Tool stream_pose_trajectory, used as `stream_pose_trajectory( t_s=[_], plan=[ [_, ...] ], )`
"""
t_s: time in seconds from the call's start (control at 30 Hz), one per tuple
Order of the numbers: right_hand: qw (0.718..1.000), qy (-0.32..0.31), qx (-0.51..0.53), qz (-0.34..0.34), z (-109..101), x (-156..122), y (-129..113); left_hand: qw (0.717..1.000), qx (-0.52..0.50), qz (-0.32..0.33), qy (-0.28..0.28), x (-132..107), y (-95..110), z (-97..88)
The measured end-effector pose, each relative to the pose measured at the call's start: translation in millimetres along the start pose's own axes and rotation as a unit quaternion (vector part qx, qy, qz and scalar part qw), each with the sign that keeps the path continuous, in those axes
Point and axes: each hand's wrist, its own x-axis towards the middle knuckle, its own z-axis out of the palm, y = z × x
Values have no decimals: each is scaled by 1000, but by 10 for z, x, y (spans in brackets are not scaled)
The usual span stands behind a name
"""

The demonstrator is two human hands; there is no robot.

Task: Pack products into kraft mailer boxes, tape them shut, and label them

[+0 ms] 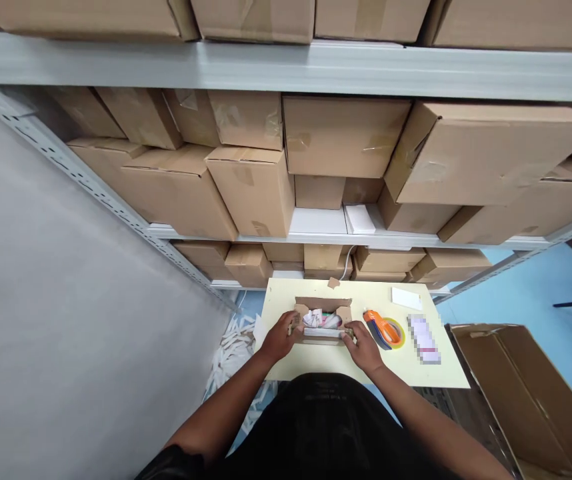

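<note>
A small open cardboard box point(323, 340) stands on the pale yellow table point(291, 367), its back flap raised. Inside lie wrapped items point(322, 319) in white and pink, too small to name. My left hand point(281, 337) grips the box at its left end, fingers bent around the corner. At the right end my right hand point(363, 347) holds the box the same way, thumb near the front edge. Just right of that hand lies an orange and blue tape dispenser point(383, 330) with a roll of yellowish tape.
A white box point(407, 298) and a blurred stack of labels point(424, 339) lie on the table's right side. Shelves point(286, 67) full of cardboard boxes rise behind. Paper strips point(231, 347) litter the floor at left; a large open carton point(526, 393) stands at right.
</note>
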Motion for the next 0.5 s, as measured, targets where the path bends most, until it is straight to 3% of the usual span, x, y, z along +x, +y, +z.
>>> stream_pose_trajectory(
  t_s=[0.13, 0.27, 0.37, 0.5],
  plan=[
    [999, -28, -6, -22, -58, 9, 78, 998, 20, -29, 50, 213, 135, -133],
    [999, -37, -16, -14, -47, 38, 127, 999, 31, -15, 15, 439, 322, -181],
    [999, -26, -30, 30, 25, 92, 174, 1000, 23, -14, 13, 379, 396, -146],
    [996, 10, -33, 80, 141, 139, 219, 999, 26, 10, 43, 122, 338, -11]
  ],
)
